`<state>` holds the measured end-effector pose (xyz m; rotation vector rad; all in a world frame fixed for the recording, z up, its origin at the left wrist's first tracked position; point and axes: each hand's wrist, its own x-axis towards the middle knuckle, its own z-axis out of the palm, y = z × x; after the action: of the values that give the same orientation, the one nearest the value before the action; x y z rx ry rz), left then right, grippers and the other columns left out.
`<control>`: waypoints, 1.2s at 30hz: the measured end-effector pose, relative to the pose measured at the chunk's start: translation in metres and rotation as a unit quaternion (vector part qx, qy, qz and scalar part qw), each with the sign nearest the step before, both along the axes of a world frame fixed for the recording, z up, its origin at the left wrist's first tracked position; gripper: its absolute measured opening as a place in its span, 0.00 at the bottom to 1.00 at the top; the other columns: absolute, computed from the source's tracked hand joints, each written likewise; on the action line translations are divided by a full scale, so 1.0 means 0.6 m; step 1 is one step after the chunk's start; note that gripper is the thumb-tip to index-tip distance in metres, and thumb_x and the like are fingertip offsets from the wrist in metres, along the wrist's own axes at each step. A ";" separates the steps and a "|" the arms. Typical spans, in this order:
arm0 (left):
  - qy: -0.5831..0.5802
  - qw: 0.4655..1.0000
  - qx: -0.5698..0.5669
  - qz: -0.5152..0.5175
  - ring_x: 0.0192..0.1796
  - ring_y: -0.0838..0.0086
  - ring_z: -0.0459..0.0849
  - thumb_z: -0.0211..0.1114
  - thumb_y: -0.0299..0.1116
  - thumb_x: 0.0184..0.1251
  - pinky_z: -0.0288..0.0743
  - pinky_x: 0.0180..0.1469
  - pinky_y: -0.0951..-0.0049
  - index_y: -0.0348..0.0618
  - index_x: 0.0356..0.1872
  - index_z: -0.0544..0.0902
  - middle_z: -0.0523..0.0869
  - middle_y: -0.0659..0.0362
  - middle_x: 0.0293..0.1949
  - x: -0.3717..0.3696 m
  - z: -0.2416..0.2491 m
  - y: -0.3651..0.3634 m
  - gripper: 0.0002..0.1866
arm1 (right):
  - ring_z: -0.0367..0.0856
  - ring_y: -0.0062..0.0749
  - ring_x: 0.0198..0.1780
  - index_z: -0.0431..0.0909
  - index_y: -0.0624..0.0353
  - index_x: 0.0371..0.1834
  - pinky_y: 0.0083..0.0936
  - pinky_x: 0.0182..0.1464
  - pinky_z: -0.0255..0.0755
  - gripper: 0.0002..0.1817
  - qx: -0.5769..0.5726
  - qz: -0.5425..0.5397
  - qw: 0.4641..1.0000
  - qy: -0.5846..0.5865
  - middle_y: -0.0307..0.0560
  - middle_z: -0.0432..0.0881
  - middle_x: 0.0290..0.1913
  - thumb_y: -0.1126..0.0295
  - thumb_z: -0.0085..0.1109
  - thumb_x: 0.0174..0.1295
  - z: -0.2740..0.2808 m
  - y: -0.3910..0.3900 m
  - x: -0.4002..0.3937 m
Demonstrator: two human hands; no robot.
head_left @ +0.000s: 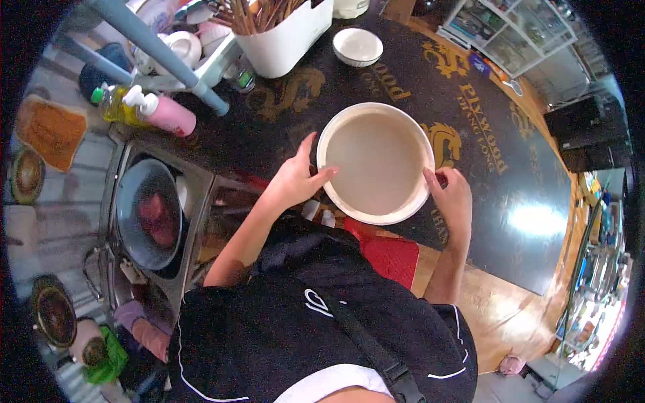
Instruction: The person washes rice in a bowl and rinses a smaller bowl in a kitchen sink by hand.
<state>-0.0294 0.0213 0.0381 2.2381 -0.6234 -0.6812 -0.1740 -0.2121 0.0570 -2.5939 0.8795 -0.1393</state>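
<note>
Both hands — left hand (pixel 293 180), right hand (pixel 451 197) — seemingly gripping bowl (pixel 375 162).

I see the basin (pixel 376 161) on the printed countertop (pixel 524 195), between my left hand (pixel 295 178) and right hand (pixel 453 198); a small bowl (pixel 357 46) sits beyond it, the sink (pixel 149 211) left.

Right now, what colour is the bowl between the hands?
The large round bowl is cream-white, with a beige-grey inside; head view shows it best.
</note>
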 end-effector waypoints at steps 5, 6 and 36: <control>0.098 0.982 -0.139 0.085 0.43 0.61 0.76 0.51 0.29 0.49 0.67 0.45 0.69 0.36 0.52 0.61 0.76 0.45 0.38 -0.024 -0.013 -0.020 0.25 | 0.69 0.31 0.17 0.73 0.66 0.25 0.25 0.22 0.62 0.15 0.165 0.007 0.984 -0.068 0.49 0.73 0.16 0.62 0.53 0.49 -0.032 -0.003 0.008; 0.148 0.975 -0.126 0.104 0.43 0.61 0.76 0.51 0.28 0.48 0.67 0.45 0.69 0.35 0.51 0.61 0.76 0.45 0.38 -0.024 -0.009 -0.023 0.24 | 0.69 0.31 0.17 0.73 0.66 0.25 0.25 0.22 0.62 0.15 0.170 0.015 0.983 -0.068 0.49 0.73 0.16 0.62 0.53 0.49 -0.042 -0.008 0.009; -0.034 0.838 -0.285 0.463 0.53 0.64 0.67 0.57 0.24 0.38 0.59 0.55 0.71 0.27 0.54 0.55 0.68 0.42 0.50 -0.213 -0.052 0.557 0.36 | 0.68 0.13 0.25 0.74 0.68 0.29 0.10 0.26 0.62 0.10 0.489 0.321 0.811 -0.008 0.36 0.75 0.24 0.71 0.55 0.51 0.015 0.527 0.155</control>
<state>-0.1571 0.3553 0.0068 1.6888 0.2531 0.0931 -0.0811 0.1041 0.0662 -1.7277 -0.0458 0.3883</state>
